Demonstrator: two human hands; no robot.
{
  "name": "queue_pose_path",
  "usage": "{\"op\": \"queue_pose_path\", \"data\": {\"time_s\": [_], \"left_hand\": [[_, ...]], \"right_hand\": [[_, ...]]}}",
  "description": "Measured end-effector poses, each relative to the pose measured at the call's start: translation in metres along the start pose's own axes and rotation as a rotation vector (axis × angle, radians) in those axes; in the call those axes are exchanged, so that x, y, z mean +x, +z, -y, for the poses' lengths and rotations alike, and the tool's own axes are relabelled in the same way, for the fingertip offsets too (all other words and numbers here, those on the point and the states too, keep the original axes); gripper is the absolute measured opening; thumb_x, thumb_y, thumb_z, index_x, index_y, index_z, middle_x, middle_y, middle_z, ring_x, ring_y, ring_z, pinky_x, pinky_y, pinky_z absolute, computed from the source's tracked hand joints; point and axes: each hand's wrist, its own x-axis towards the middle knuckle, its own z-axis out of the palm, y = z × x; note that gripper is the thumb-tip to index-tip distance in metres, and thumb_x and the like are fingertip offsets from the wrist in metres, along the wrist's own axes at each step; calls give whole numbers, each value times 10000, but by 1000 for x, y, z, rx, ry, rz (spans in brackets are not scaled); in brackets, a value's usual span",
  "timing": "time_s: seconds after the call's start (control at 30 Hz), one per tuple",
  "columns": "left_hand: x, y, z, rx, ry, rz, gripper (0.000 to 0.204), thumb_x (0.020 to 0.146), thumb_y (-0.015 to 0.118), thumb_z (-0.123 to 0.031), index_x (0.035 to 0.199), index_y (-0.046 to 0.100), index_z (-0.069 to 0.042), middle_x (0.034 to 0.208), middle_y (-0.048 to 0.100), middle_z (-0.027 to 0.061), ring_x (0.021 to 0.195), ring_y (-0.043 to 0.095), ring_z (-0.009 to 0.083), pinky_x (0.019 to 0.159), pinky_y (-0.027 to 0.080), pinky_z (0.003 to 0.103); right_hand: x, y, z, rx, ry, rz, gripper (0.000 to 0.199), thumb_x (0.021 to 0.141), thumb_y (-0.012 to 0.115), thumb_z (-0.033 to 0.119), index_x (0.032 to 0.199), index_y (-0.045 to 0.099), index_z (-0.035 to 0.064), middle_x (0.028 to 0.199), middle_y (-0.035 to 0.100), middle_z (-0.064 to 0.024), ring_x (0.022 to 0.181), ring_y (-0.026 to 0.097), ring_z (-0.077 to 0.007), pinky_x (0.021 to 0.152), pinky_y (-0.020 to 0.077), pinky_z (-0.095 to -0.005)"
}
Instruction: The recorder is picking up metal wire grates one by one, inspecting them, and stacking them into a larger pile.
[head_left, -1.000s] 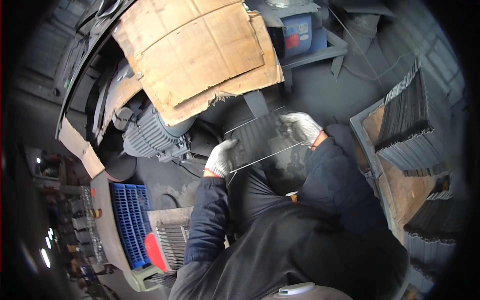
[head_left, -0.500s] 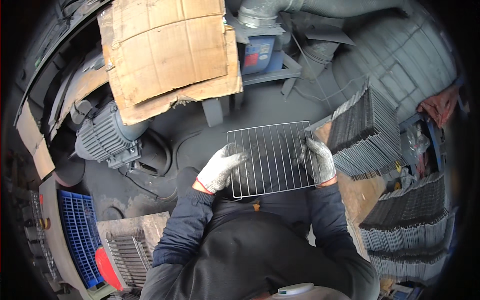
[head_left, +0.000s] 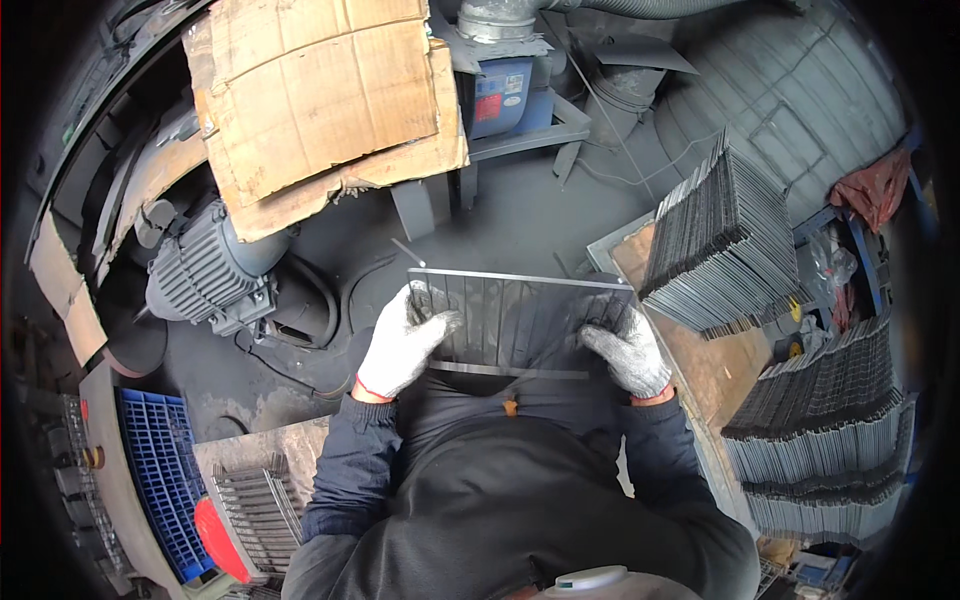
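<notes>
A wire rack (head_left: pixel 520 279) of thin parallel metal rods spans the space in front of my body, smeared by motion. My left hand (head_left: pixel 402 342), in a white knit glove with dark-stained fingers, is closed around the rack's left end, its thumb on the near face. At the opposite end my right hand (head_left: pixel 632 352), gloved the same way, grips the rack with its thumb inward. Some fingertips of both hands are hidden or blurred behind the rods.
To the right, a tall stack of similar racks (head_left: pixel 715 245) stands on a wooden board (head_left: pixel 720 370), with more stacked racks (head_left: pixel 810 420) nearer me. A grey motor (head_left: pixel 200 270) sits on the left, below cardboard sheets (head_left: pixel 320 100). Several racks (head_left: pixel 250 505) lie at lower left beside a blue plastic grid (head_left: pixel 160 470).
The rack has tilted and swung slightly left, its rods now blurred. My left hand has shifted left and both hands keep hold of the ends. The whole view has turned a little.
</notes>
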Motion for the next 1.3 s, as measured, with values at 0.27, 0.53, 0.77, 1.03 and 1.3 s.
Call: {"op": "queue_pose_path", "data": {"time_s": [0.27, 0.53, 0.77, 1.03, 1.3], "left_hand": [[-19, -11, -10, 37, 195, -149, 209, 953, 726, -19, 1153, 686, 21, 1064, 731, 91, 980, 697, 164, 916, 560, 308], [-19, -27, 15, 213, 263, -331, 236, 935, 761, -3, 1155, 688, 38, 1079, 710, 80, 1024, 689, 174, 927, 555, 304], [21, -40, 70, 574, 100, -534, 327, 918, 853, -263, 1004, 658, -15, 818, 669, 131, 729, 604, 229, 722, 518, 365], [90, -50, 140, 764, -99, -464, 476, 904, 835, -443, 999, 647, -16, 898, 716, 236, 898, 700, 461, 783, 544, 504], [100, -67, 163, 817, -22, -486, 423, 931, 844, -386, 931, 625, -25, 791, 688, 179, 740, 668, 361, 704, 528, 440]], "right_hand": [[28, 30, 10, -318, -285, 0, 268, 902, 744, -85, 1156, 737, 0, 1144, 729, -87, 1085, 686, -185, 988, 546, -344], [74, 41, -12, -239, -241, -14, 250, 945, 764, -26, 1190, 725, 6, 1122, 756, -69, 1062, 697, -165, 965, 561, -326], [190, 30, -76, -193, -150, 114, 242, 959, 786, 8, 1184, 698, 22, 1075, 736, -36, 980, 679, -113, 907, 561, -282], [245, -8, -124, -207, -42, 45, 303, 945, 796, 21, 1233, 703, 8, 1127, 751, -32, 1014, 691, -140, 949, 562, -311], [276, -6, -147, -9, -23, 109, 266, 952, 772, -4, 1207, 705, 30, 1124, 750, -35, 1020, 688, -137, 944, 559, -303]]}}
